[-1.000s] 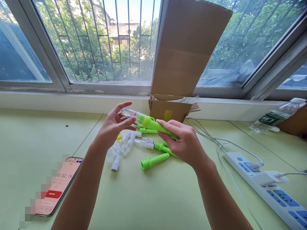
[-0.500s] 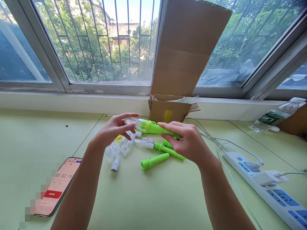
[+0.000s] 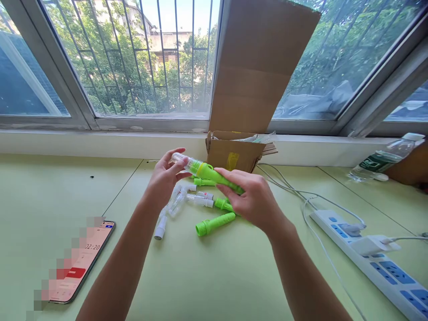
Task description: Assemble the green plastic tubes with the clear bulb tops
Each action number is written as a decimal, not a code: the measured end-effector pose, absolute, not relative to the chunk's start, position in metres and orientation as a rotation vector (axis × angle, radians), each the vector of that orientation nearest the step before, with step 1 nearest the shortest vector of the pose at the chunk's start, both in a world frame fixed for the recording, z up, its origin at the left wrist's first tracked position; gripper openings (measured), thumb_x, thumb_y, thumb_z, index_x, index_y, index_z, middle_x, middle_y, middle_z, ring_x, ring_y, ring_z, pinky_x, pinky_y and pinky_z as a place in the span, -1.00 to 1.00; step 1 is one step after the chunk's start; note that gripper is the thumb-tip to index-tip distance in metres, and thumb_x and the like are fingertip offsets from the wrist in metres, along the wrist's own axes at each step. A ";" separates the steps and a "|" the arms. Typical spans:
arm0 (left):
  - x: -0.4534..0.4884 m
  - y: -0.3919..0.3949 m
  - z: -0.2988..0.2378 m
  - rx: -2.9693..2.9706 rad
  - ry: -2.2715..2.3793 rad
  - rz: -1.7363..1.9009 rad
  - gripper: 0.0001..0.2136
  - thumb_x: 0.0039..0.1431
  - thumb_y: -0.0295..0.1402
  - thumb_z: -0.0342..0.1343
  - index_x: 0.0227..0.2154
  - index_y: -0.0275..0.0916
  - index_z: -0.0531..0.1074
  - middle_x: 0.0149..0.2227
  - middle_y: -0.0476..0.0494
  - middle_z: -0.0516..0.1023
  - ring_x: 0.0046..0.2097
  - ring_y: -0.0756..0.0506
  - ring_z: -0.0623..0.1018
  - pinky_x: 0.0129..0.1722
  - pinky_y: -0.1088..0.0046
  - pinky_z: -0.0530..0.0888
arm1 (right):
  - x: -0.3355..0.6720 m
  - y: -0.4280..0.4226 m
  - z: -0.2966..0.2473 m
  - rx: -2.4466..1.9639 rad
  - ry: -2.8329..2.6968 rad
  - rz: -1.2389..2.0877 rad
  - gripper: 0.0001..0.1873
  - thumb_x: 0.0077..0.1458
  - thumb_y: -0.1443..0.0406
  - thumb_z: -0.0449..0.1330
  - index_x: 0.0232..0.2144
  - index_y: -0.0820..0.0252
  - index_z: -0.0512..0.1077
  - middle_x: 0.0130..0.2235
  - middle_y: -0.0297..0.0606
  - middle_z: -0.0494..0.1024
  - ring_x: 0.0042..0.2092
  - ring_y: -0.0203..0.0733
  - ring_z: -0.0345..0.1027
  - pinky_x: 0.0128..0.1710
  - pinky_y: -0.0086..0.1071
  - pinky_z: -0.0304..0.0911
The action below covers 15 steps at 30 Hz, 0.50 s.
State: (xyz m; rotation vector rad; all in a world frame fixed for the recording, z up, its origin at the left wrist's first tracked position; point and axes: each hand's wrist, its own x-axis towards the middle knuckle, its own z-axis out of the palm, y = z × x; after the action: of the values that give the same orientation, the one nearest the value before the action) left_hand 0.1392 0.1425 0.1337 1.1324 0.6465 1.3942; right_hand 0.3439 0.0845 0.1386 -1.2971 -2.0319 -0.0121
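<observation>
Both hands hold one piece above the tabletop: a green plastic tube (image 3: 220,177) with a yellow ring near its end and a clear plastic cap (image 3: 182,159) over that end. My left hand (image 3: 165,178) pinches the cap between thumb and fingers. Wrapped round the green body is my right hand (image 3: 256,196). The piece tilts up to the left. Beneath it lie clear tubes with white ends, one white end (image 3: 160,228) pointing toward me. Green threaded tubes lie beside them, including a loose green tube (image 3: 216,224) in front.
A cardboard box (image 3: 230,154) with a tall raised flap stands against the sill. To the left is a phone (image 3: 82,263) showing a timer. A power strip (image 3: 377,267) with cables lies on the right, with a water bottle (image 3: 381,158) behind it.
The capped end has risen slightly, and the left thumb now presses onto the clear cap. My right hand has shifted a little to the left with the green tube.
</observation>
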 end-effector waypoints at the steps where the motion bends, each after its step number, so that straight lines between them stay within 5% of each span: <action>1: 0.145 0.142 0.133 1.035 0.619 1.441 -0.69 0.01 -0.28 0.24 -0.17 -0.18 0.39 -0.36 -0.05 0.51 -0.28 -0.02 0.55 -0.26 0.43 0.51 | 0.336 0.085 0.133 -1.307 -2.042 -0.124 -0.61 0.16 0.24 0.08 0.04 0.10 0.41 -0.32 -0.25 0.53 -0.42 -0.27 0.29 -0.43 -0.40 0.11; 5: 0.156 0.141 0.130 0.749 0.541 1.577 -0.79 0.01 -0.33 0.23 -0.36 -0.22 0.31 -0.42 -0.01 0.48 -0.34 0.00 0.53 -0.27 0.45 0.49 | 0.302 0.084 0.114 -1.320 -2.066 -0.155 -0.56 0.21 0.26 -0.05 0.10 0.13 0.35 -0.31 -0.14 0.50 -0.37 -0.19 0.30 -0.46 -0.38 0.02; 8: 0.151 0.138 0.134 0.793 0.433 1.575 -0.85 0.03 -0.45 0.18 -0.40 -0.20 0.29 -0.52 0.08 0.40 -0.43 0.07 0.47 -0.27 0.48 0.48 | 0.291 0.081 0.113 -1.182 -1.939 0.451 -0.53 0.19 0.17 -0.02 0.10 0.22 0.31 -0.37 -0.18 0.44 -0.44 -0.24 0.22 -0.50 -0.41 0.04; 12: 0.146 0.129 0.143 0.928 0.256 1.497 -0.89 0.08 -0.48 0.12 -0.38 -0.18 0.31 -0.52 0.09 0.37 -0.42 0.09 0.44 -0.19 0.45 0.47 | 0.300 0.082 0.125 -0.826 -1.680 1.585 -0.67 0.17 0.08 -0.02 -0.15 0.14 0.34 -0.55 -0.45 0.17 -0.66 -0.43 -0.20 -0.70 -0.47 -0.24; 15: 0.149 0.127 0.144 0.964 0.321 1.528 -0.88 0.09 -0.40 0.16 -0.34 -0.18 0.31 -0.48 0.06 0.42 -0.37 0.06 0.48 -0.11 0.34 0.47 | 0.307 0.086 0.128 -0.859 -1.711 1.527 -0.72 0.17 0.11 -0.01 -0.18 0.14 0.32 -0.55 -0.45 0.21 -0.66 -0.43 -0.12 -0.68 -0.47 -0.17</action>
State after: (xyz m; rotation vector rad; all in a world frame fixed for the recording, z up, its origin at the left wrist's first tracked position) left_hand 0.1491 0.1266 0.1444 0.9643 0.3209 1.5280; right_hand 0.3073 0.0858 0.1282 -0.8591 -1.7106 1.5270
